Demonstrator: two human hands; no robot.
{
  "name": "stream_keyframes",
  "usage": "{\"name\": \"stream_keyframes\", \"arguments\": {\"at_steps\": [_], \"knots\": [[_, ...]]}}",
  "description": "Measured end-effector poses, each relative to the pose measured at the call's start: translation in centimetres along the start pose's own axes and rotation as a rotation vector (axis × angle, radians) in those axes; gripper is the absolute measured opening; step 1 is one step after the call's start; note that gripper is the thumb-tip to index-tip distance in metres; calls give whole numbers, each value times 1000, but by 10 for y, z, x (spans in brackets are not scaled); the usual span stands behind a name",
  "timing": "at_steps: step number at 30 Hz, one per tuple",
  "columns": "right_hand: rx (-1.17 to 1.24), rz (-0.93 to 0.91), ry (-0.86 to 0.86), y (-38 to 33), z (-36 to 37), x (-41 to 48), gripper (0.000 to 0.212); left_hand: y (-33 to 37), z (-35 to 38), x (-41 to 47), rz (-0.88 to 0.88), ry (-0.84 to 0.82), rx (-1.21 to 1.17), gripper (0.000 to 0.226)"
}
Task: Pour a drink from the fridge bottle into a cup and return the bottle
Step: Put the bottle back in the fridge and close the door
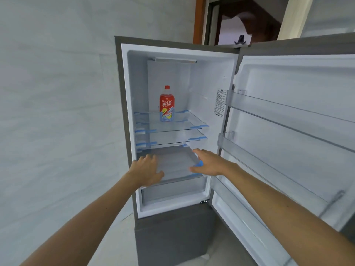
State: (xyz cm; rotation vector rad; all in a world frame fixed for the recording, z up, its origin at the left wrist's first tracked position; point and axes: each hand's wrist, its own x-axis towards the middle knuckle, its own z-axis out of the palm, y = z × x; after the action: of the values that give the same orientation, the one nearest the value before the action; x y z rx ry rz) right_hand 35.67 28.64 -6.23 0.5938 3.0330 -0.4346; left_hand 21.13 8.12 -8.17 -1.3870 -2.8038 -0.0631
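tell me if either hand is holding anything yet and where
Nothing is held. The left hand and right hand reach open and empty toward the fridge, below the shelf where the bottle stands untouched.

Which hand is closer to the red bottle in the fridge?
Left, by a little. The left hand is below the red bottle, slightly to its left, at the bottom shelf. The right hand is below too, but farther off to the right. Neither touches it.
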Motion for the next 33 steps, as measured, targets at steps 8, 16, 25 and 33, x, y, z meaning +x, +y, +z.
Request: {"name": "stream_keyframes", "arguments": {"at_steps": [8,16,25,33], "knots": [[-52,-15,-22,-28,8,-25,87,-5,-6,-40,-2,-6,18,53],[-28,27,-55,-55,26,-58,87,-20,-5,-78,25,-11,15,57],[-91,51,-88,-98,55,-102,75,-32,12,-140,38,-22,-8,61],[-35,131,-36,-100,57,-165,76,-9,12,-162,161,-27,-2,58]]}}
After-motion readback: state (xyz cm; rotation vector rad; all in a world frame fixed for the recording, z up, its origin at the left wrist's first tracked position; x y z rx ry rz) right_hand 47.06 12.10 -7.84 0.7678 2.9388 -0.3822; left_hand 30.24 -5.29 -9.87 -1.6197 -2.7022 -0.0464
